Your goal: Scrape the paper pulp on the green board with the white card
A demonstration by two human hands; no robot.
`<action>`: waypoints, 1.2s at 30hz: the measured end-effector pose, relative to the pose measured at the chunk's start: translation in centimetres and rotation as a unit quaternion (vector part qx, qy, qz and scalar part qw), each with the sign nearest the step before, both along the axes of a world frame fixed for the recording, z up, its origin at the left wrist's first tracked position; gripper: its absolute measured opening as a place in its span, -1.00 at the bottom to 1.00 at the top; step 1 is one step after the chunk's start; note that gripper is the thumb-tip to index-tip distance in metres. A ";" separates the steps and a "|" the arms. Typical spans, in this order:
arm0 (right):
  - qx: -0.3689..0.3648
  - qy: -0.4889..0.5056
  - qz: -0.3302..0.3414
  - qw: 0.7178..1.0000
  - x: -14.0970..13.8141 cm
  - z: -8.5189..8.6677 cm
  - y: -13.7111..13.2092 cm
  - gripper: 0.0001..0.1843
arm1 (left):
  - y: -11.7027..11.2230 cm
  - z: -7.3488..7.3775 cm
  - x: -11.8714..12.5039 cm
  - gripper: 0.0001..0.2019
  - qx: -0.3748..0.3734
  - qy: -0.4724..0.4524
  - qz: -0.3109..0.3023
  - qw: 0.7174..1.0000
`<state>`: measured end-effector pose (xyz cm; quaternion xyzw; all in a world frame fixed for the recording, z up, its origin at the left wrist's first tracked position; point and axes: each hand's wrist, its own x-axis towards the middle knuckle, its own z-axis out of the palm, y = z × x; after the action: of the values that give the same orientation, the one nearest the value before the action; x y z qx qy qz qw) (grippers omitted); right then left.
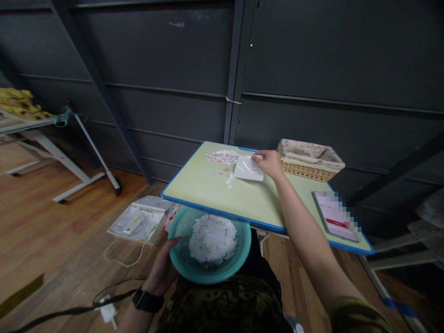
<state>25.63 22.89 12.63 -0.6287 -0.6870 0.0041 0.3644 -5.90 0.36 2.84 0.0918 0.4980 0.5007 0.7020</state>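
My left hand (pixel 165 267) grips the rim of a round teal plastic basket (pixel 244 243), its thumb over the edge. A heap of small white paper pieces (pixel 213 240) lies inside the basket, which sits low at the table's near edge. Over the table, my right hand (pixel 268 163) pinches a white sheet (pixel 249 169) by its upper right corner. Left of the sheet, a flat pile of small white and pink scraps (pixel 223 156) rests on the tabletop. A few white bits (pixel 229 179) lie just in front of that pile.
The small table (pixel 208 187) has a pale yellow top with blue edging. A cloth-lined woven basket (pixel 308 171) stands at its back right, a phone or tablet (pixel 333 217) at its right end. An open white box (pixel 138 224) and cables are on the floor to the left.
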 end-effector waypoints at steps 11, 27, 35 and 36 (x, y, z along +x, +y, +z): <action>0.006 0.002 0.004 1.000 -0.1 -0.1 0.2 -0.67 | 0.2 0.5 0.2 -0.58 -0.014 -0.006 0.012 1.000; -0.062 0.121 0.158 0.978 0.0 0.3 -0.3 -0.67 | 0.2 0.5 0.1 -0.61 -0.005 -0.007 0.003 1.000; -0.094 0.134 0.177 0.971 -0.3 0.0 -0.3 -0.65 | 0.3 0.3 0.1 -0.54 -0.004 -0.012 0.014 1.000; -0.099 0.138 0.183 0.968 -0.4 0.0 -0.4 -0.66 | 0.3 0.2 0.0 -0.53 -0.002 -0.010 0.015 1.000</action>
<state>25.27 22.54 12.63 -0.5185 -0.7298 0.2257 0.3842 -5.85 0.65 3.06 0.0779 0.4931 0.5111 0.6997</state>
